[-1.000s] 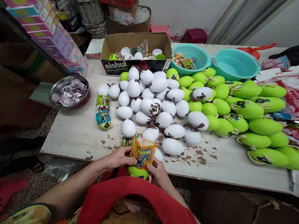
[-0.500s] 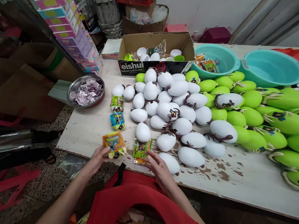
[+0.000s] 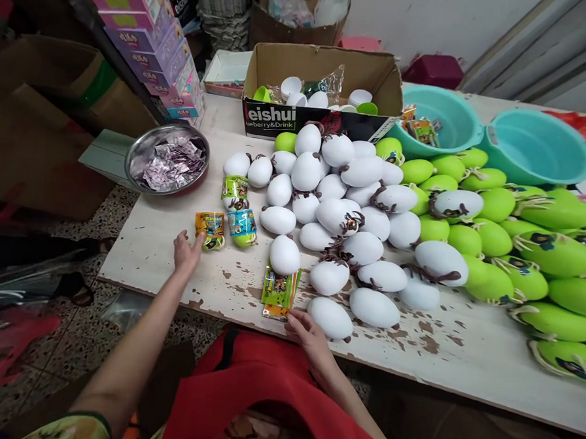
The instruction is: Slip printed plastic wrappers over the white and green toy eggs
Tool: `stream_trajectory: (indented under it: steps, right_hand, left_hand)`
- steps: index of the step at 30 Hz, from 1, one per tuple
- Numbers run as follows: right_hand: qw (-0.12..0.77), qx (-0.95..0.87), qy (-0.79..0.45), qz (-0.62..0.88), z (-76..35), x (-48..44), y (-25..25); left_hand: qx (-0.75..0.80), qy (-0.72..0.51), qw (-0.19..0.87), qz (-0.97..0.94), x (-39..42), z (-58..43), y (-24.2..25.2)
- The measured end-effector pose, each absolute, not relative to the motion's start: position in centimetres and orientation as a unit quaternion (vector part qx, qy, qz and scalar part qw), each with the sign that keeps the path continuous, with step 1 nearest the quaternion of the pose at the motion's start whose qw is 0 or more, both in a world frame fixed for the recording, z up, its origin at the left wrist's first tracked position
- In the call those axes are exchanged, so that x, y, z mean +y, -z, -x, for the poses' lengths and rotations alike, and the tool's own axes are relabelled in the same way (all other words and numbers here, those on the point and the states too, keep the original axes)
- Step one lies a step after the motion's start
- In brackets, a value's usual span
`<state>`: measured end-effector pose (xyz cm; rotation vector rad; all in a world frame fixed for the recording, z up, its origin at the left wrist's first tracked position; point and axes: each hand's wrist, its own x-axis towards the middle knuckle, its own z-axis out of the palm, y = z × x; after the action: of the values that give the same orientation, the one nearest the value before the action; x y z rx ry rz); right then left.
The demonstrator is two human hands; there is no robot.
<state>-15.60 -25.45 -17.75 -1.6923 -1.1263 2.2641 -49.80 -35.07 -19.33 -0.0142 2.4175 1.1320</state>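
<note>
My left hand is at the left of the table, fingers apart. Its thumb is beside an orange packet that lies over a lime-green egg. Right of that, a blue packet covers another green egg, and behind it a green packet rests on a white egg. Close to the front edge, my right hand has its fingertips closed at the corner of an orange packet. This one sticks out from under a green packet, whose top end is beneath a white egg.
Many white eggs with brown strings fill the middle, and green eggs the right. Behind stand a cardboard box and two turquoise basins. A metal bowl of pink sachets is at the left edge, near stacked boxes.
My left hand has carried the orange packet and its green egg leftward and away from me, setting them beside the blue packet. My right fingers have drawn together at the lower orange packet's corner.
</note>
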Motion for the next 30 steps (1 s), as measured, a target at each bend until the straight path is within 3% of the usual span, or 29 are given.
stream_trajectory:
  steps: [2,4,8,13,24,30]
  right_hand:
    - [0.057,-0.38,-0.741,0.551,16.3,-25.2,18.6]
    - [0.069,-0.386,-0.739,0.548,17.1,-24.9,19.6]
    - [0.085,-0.398,-0.727,0.553,18.6,-24.5,21.7]
    - [0.101,-0.399,-0.717,0.563,19.2,-24.4,23.0]
    - [0.096,-0.404,-0.717,0.56,19.7,-24.2,20.9]
    - [0.006,-0.41,-0.782,0.469,21.1,-24.8,19.5]
  left_hand:
    - [0.907,-0.358,0.219,-0.039,-35.1,45.9,19.3]
    - [0.909,-0.275,0.286,-0.129,-33.9,41.5,19.9]
    - [0.876,-0.221,0.391,-0.177,-29.5,35.7,22.4]
    - [0.866,-0.197,0.425,-0.175,-27.6,35.1,23.7]
    - [0.811,-0.344,0.443,-0.166,-33.2,38.0,22.1]
    - [0.747,-0.435,0.481,-0.147,-34.4,36.9,20.6]
